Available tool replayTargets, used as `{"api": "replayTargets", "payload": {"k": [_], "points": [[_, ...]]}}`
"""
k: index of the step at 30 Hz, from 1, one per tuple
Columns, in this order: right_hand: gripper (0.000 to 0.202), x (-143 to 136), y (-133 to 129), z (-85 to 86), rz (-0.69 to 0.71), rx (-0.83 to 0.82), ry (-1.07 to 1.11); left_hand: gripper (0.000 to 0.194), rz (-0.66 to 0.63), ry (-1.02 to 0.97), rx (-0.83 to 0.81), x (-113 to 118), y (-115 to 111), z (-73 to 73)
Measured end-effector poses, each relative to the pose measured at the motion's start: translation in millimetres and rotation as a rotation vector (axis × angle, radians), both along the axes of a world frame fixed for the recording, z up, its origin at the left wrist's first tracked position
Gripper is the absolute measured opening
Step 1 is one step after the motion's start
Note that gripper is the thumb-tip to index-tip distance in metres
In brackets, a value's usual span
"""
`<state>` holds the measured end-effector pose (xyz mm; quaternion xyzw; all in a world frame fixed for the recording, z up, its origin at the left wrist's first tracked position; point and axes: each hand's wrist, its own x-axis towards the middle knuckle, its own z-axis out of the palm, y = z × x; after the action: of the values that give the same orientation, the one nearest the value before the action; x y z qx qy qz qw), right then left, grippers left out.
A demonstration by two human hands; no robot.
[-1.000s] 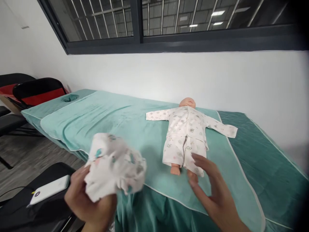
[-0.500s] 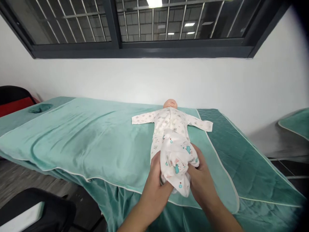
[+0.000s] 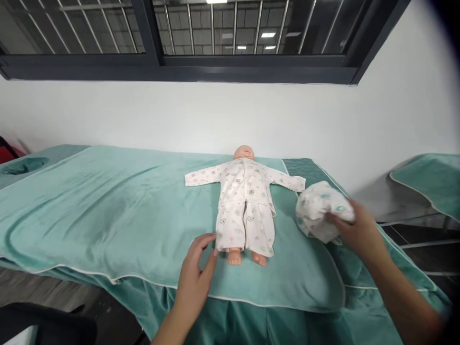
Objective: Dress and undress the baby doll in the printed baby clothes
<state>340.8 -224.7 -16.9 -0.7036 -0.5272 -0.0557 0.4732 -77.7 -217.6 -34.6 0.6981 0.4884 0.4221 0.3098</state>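
The green-covered bed (image 3: 125,215) is plush and wrinkled. The doll (image 3: 245,203), in thin printed clothes (image 3: 230,225), lies on its back, head towards the bed's far edge. The white cloth bundle (image 3: 314,208), crumpled and rounded, is near the right edge; judged light, soft, not fragile, best gripped by a fold. The right hand (image 3: 357,230) grips it; the left hand (image 3: 196,270), loosely open beside the doll's leg, holds nothing.

One head-worn view, forward and down across bed (image 3: 108,215) toward window (image 3: 201,33).
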Motion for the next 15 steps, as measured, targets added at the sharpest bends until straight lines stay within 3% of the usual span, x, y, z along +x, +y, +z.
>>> {"api": "replayTargets", "payload": {"k": [3, 6, 9, 12, 15], "points": [[0.053, 11, 5, -42.9, -0.151, -0.162, -0.118, 0.035, -0.053, 0.123, 0.071, 4, 1, -8.6], [0.058, 8, 3, -55.8, -0.201, -0.152, -0.133, 0.040, -0.058, 0.228, 0.126, 8, 1, -16.1], [0.066, -9, -4, -40.1, -0.207, -0.109, -0.208, 0.034, -0.012, 0.253, 0.157, 11, 5, -20.7], [0.060, -43, -13, -17.0, -0.161, -0.013, -0.332, 0.022, 0.025, 0.241, 0.173, 16, 13, -21.9], [0.056, -85, -23, -4.9, 0.056, 0.023, -0.331, 0.009, -0.004, 0.218, 0.173, 20, 18, -18.8]]}}
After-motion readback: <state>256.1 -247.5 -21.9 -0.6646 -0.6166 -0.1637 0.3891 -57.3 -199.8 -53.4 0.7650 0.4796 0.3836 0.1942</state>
